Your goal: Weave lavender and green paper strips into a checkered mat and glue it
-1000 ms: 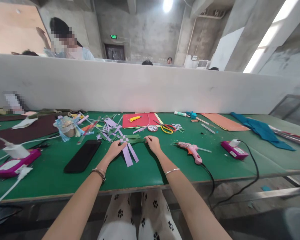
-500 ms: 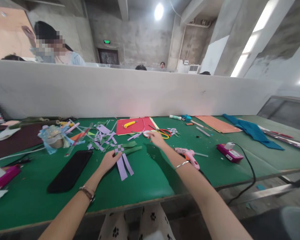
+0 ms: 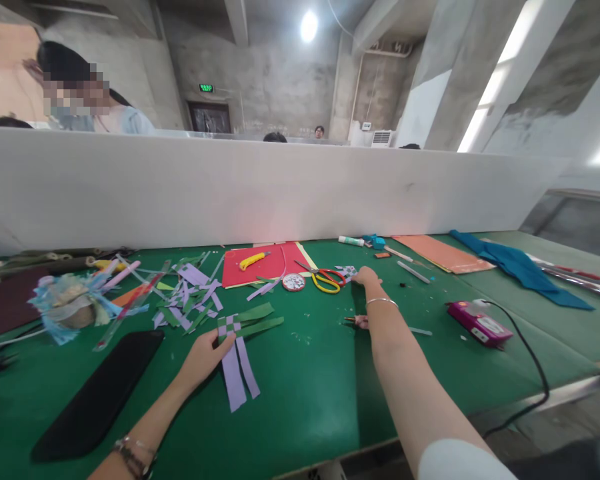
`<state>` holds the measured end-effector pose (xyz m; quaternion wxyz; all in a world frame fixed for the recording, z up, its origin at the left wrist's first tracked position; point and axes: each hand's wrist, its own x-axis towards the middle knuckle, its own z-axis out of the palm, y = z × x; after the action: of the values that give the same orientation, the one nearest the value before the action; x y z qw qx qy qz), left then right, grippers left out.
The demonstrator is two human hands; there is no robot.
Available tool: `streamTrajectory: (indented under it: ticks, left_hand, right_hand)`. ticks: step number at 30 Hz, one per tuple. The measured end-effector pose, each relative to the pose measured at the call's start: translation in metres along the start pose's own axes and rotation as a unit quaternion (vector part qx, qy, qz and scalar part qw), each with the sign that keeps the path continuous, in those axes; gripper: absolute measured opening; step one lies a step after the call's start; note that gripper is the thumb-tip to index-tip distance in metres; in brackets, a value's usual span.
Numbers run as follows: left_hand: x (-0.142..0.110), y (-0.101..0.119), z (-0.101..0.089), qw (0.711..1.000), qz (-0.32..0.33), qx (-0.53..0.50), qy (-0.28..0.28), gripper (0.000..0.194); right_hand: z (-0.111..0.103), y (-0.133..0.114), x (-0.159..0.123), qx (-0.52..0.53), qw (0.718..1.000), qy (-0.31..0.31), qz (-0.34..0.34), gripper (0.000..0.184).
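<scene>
My left hand (image 3: 207,357) is closed on a woven paper piece (image 3: 230,327), its thumb on the lilac and green checks. Loose lilac strips (image 3: 234,380) point toward me and green strips (image 3: 257,321) stretch to the right. My right hand (image 3: 367,277) reaches forward with its fingers drawn together at the right edge of a small woven paper piece (image 3: 347,272); the fingertips are partly hidden. Just left of it lie scissors (image 3: 327,281) with red and yellow handles and a round white pincushion-like disc (image 3: 293,282). A glue gun (image 3: 361,322) lies partly under my right forearm.
Loose lilac and green strips (image 3: 195,287) are heaped left of the red paper (image 3: 233,267), which bears a yellow cutter (image 3: 254,261). A black phone-like slab (image 3: 100,393) lies front left. A magenta power box (image 3: 480,325) with a cord stands right. A white partition (image 3: 280,193) closes the back.
My right hand has moved right, from the round disc to the small woven piece, uncovering the disc. My left hand still holds its woven piece. The view has shifted slightly.
</scene>
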<state>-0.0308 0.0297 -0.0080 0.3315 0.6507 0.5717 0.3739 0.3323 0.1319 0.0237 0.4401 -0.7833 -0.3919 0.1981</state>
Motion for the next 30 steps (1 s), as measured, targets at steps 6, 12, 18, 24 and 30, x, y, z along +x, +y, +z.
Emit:
streamTrajectory:
  ticks: [6,12,18,24,30]
  left_hand:
    - [-0.001,0.002,-0.001,1.0,-0.017,0.003,-0.007,0.04]
    - [0.0,0.002,-0.001,1.0,-0.018,-0.006,-0.006,0.04]
    - [-0.001,0.001,-0.002,1.0,-0.004,0.006,-0.017,0.038]
    - [-0.003,0.002,-0.002,1.0,0.008,0.015,-0.017,0.04]
    - [-0.002,0.002,-0.002,1.0,0.009,0.019,-0.012,0.041]
  right_hand:
    - [-0.003,0.006,0.012,0.016,1.0,-0.017,0.015,0.031]
    - [-0.008,-0.006,0.013,0.067,0.996,-0.053,-0.03,0.034]
    - [-0.009,-0.015,0.002,0.114,0.99,-0.07,-0.053,0.034]
    - [-0.019,-0.014,-0.009,0.121,0.988,-0.072,-0.056,0.034]
    - [-0.022,-0.011,-0.013,0.076,0.994,-0.075,-0.036,0.034]
